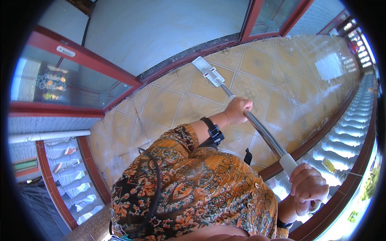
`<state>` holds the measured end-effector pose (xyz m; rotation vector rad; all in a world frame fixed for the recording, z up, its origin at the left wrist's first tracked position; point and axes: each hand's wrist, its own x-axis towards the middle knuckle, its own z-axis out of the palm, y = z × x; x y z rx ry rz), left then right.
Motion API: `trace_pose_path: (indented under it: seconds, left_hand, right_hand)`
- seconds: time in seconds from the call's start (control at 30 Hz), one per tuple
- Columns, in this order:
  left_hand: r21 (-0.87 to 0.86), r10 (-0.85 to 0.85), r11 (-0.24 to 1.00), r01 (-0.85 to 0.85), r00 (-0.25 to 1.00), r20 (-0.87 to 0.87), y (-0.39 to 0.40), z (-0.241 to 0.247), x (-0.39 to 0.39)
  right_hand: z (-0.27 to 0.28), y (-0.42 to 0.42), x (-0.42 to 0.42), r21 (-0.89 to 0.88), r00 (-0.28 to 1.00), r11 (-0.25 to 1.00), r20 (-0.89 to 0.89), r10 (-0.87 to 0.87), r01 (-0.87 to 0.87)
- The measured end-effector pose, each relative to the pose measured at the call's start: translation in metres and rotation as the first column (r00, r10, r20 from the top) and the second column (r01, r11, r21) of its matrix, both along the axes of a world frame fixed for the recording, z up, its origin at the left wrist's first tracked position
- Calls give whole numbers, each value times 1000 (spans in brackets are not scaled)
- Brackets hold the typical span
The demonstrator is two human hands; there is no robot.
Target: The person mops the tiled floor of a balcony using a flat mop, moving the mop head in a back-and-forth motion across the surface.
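Observation:
A flat mop with a metal pole (265,132) runs diagonally across the view. Its white rectangular head (208,71) lies over the patterned floor tiles, close to the door sill; whether it touches the floor is unclear. My left hand (239,110) is closed around the lower pole, near a pale collar. My right hand (309,188) grips the pale sleeve (288,164) at the pole's upper end, beside the balustrade. Black bands circle both wrists, and the one on my left carries a buckle.
Glossy tan tiles (256,61) cover the long balcony floor. Red-framed glass doors (81,61) stand along the upper side, with a dark stone sill (193,57) between them. A white baluster railing (340,150) curves along the right; another railing (74,180) stands lower left, near a white pipe (54,135).

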<state>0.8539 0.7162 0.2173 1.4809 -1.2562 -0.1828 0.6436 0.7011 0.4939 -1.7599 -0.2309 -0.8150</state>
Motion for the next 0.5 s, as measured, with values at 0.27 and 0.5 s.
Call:
trace_pose_path:
  seconds: [0.27,0.5]
  left_hand:
    - [276,355,900,-339,935,-11,177,-40,31]
    - [681,338,695,-231,941,-26,283,-132,23]
  right_hand:
    - [-43,32,62,309,923,885,-54,382,-348]
    - [-159,34,60,565,853,818,-372,366,-104]
